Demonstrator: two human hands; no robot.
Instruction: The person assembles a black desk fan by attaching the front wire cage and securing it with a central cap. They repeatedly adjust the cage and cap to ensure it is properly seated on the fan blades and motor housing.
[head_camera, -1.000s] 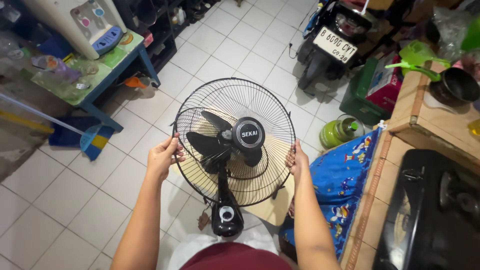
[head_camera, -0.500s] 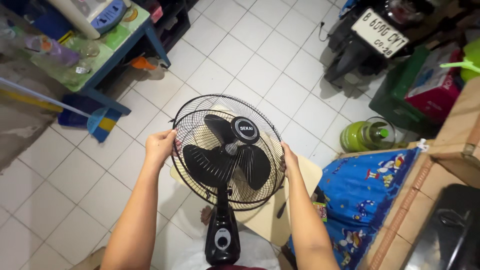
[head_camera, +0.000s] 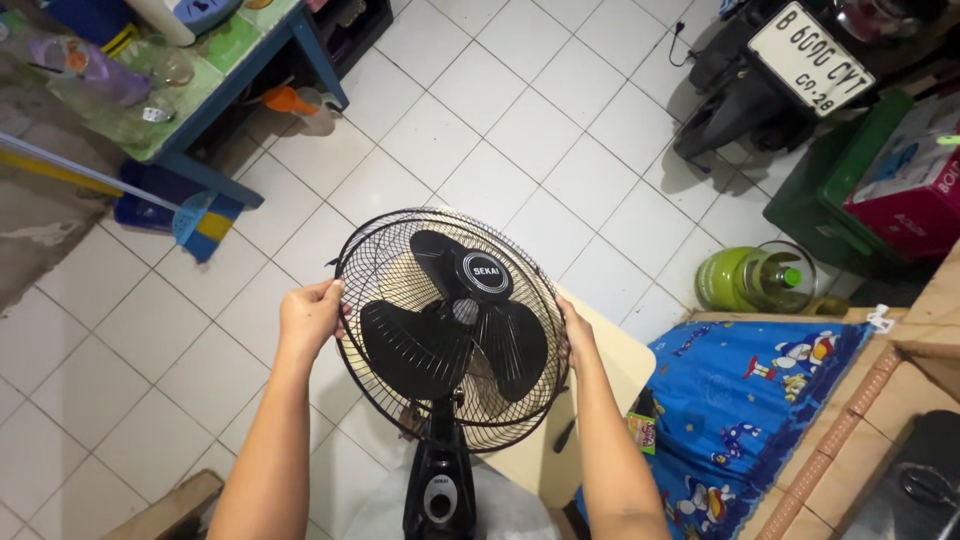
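Observation:
A black standing fan (head_camera: 452, 340) stands right below me, its round wire grille tilted up toward the camera and three black blades showing behind the grille. My left hand (head_camera: 310, 315) grips the grille's left rim. My right hand (head_camera: 577, 332) holds the right rim, fingers curled behind the wire. The fan's black post and control knob (head_camera: 438, 495) sit near the bottom edge. A pale board (head_camera: 590, 390) lies under the fan.
A green gas cylinder (head_camera: 752, 278) stands at the right, with a blue patterned cloth (head_camera: 760, 400) over a counter edge. A parked scooter (head_camera: 770, 75) and a green crate (head_camera: 835, 200) are at the top right. A blue-legged table (head_camera: 215, 85) and a broom (head_camera: 190, 220) are at the left, on white floor tiles.
My view has tipped downward and the fan now sits lower in the picture with its front grille closed over the blades. Both hands stay on the grille rim.

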